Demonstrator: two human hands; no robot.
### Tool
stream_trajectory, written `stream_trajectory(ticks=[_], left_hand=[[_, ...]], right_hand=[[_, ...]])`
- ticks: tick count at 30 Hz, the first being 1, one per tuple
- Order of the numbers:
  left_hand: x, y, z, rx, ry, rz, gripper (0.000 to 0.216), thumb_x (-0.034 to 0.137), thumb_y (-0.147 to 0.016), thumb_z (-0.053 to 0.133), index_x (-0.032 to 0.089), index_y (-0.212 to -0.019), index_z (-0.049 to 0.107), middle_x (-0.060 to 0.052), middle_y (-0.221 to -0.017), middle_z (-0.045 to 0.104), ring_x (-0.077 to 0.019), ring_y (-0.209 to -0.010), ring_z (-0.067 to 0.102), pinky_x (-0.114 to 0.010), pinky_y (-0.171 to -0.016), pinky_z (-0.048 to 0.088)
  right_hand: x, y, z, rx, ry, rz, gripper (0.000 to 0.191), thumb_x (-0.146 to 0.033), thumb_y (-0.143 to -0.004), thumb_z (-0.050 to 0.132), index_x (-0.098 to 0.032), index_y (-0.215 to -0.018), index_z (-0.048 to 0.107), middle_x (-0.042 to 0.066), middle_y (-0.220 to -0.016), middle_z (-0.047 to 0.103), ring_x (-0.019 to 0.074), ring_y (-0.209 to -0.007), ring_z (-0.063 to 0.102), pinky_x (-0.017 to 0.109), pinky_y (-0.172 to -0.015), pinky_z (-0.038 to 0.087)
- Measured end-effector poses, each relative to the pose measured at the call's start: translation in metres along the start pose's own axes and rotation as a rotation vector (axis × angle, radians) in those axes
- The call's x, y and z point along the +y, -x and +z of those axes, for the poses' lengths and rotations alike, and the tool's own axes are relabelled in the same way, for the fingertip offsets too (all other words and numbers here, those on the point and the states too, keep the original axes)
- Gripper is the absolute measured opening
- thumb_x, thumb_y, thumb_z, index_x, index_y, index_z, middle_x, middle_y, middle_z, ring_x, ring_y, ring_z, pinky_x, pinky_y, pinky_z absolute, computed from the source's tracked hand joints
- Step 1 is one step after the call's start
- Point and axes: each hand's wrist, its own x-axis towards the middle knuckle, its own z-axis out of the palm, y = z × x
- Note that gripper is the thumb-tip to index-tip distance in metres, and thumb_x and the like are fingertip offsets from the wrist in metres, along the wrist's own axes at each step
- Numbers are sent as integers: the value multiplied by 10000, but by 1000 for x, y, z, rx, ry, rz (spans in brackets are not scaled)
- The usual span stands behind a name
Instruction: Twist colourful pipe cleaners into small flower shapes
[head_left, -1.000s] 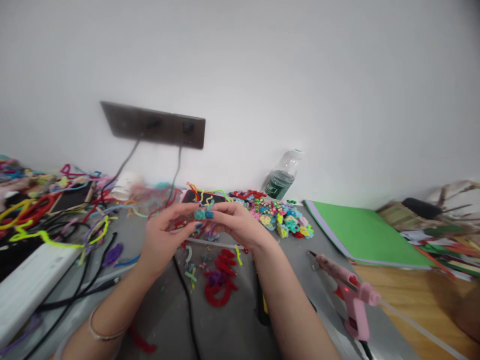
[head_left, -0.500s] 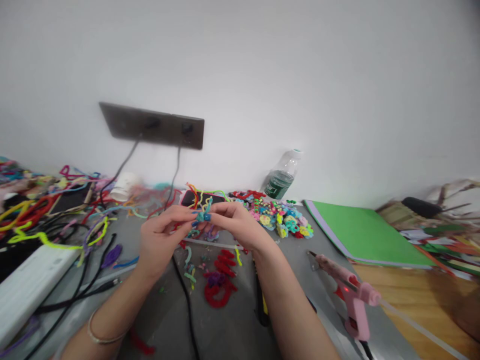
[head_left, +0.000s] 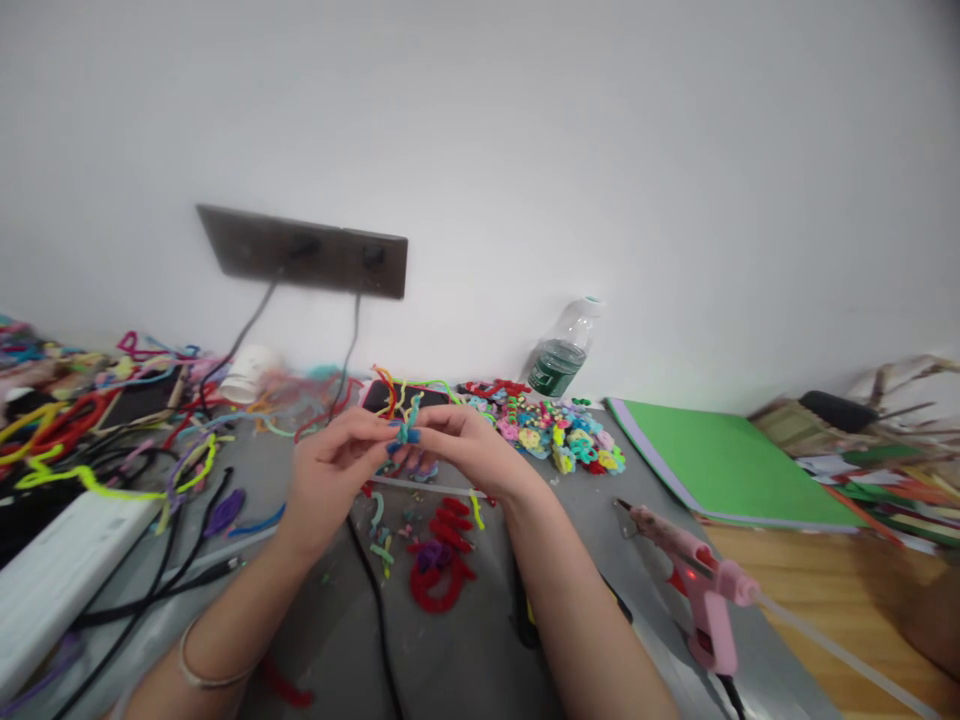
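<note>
Both hands meet above the grey table (head_left: 465, 660), pinching a small teal pipe-cleaner piece (head_left: 407, 424) between their fingertips. My left hand (head_left: 335, 470) grips it from the left with thumb and fingers closed; a bracelet is on that wrist. My right hand (head_left: 469, 445) grips it from the right, its fingers curled around the piece. A free end of the teal piece sticks up above the fingers. Below the hands lie red and purple pipe-cleaner shapes (head_left: 441, 556) and several short cut bits.
A pink glue gun (head_left: 697, 585) lies at the right. A heap of small coloured flowers (head_left: 562, 440) sits behind the hands, beside a bottle (head_left: 564, 350) and green paper sheets (head_left: 727, 460). Loose pipe cleaners (head_left: 82, 430), black cables and a white box (head_left: 52, 560) crowd the left.
The hands have kept twisting the teal piece; the left fingers have closed in tighter on it. The view has shifted very slightly.
</note>
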Motion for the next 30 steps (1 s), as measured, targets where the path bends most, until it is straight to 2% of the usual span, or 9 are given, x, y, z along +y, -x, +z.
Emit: stream_trajectory(ticks=[3,5,11,23,27,30], left_hand=[[-3,0,0,9,80,-154,180,356,-767,745,188,-825,773,-59,-752,736,-169,-662,677,-269,-606,569],[-2,0,0,25,69,-187,190,354,-747,760,177,-816,764,-56,-740,742,-166,-637,680,-256,-581,567],[7,-1,-1,9,-40,-57,44,198,-753,712,173,-784,731,-33,-775,757,-159,-724,709,-239,-674,586],[2,-1,-6,-150,-326,188,78,120,-767,636,177,-811,666,-30,-825,753,-139,-734,702,-210,-673,563],[2,0,-4,-203,-352,167,59,138,-785,615,183,-810,643,-32,-855,742,-142,-752,695,-216,-671,556],[0,1,-1,-231,-299,57,49,164,-810,593,192,-827,630,-27,-883,720,-137,-751,677,-212,-648,545]], right_hand=[[4,-1,-3,-32,-101,14,305,-454,-763,757,-154,-783,709,24,-735,705,101,-654,622,209,-591,465],[5,-1,-4,-39,-117,17,292,-440,-773,756,-152,-790,707,27,-746,708,96,-652,621,204,-592,462],[7,-1,-6,-43,-108,14,300,-439,-783,748,-143,-805,706,28,-735,703,100,-650,620,205,-594,467],[2,4,-12,-43,42,102,315,-450,-752,752,-142,-757,685,24,-728,702,93,-639,630,194,-574,469],[1,5,-15,-59,99,124,320,-457,-766,731,-140,-754,685,29,-727,701,98,-641,627,204,-586,475],[-1,6,-17,-50,158,133,319,-455,-782,710,-139,-755,680,37,-730,702,104,-637,621,216,-592,472]])
